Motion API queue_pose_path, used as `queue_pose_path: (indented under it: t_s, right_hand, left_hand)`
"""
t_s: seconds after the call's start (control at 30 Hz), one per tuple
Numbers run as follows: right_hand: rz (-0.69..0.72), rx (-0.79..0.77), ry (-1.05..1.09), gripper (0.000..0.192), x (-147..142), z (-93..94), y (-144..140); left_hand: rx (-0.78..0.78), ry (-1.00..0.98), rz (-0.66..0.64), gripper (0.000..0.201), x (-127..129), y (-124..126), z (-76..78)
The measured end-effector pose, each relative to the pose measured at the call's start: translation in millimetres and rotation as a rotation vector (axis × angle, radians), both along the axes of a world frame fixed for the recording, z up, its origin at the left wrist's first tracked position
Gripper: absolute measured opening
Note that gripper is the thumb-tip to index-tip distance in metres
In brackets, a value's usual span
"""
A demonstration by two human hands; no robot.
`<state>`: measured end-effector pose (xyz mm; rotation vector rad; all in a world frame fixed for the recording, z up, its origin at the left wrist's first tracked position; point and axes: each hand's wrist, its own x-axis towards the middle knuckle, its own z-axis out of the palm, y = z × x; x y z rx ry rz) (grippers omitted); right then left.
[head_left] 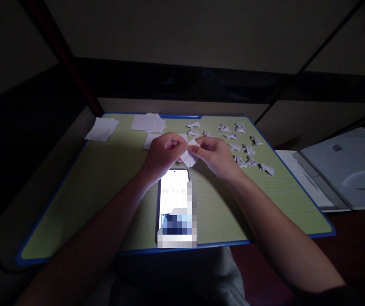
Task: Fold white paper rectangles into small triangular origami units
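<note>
My left hand [163, 154] and my right hand [218, 156] meet over the middle of a green lap board [106, 187] with a blue rim. Both pinch one small white paper piece [190, 157], partly folded, held just above the board. A lit phone [175, 204] lies flat right below my hands, its screen showing a timer. Several finished folded paper shapes [246, 148] lie scattered to the right of my right hand.
Stacks of flat white paper squares [148, 123] sit at the board's far edge, with another stack [102, 128] at the far left corner. A grey closed laptop [351, 165] and papers lie off the board to the right. The surroundings are dark.
</note>
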<state>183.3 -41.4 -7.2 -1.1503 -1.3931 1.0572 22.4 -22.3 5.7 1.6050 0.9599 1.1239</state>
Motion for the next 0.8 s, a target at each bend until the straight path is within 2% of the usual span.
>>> queue_pose_path:
  t_s: [0.17,0.43,0.8]
  right_hand:
    - [0.019,0.039,-0.047,0.024,0.2,1.2,-1.6]
    - [0.004,-0.037,0.023,0.031,0.1,4.7,-2.4]
    - [-0.045,0.018,0.044,0.019,-1.1,10.6,-5.9]
  left_hand:
    - [0.007,0.007,0.004,0.006,1.0,-0.1,-0.6]
    - [0.034,0.042,0.024,0.01,-1.3,3.6,-2.6]
    - [0.036,0.077,0.034,0.011,-3.3,2.2,-1.2]
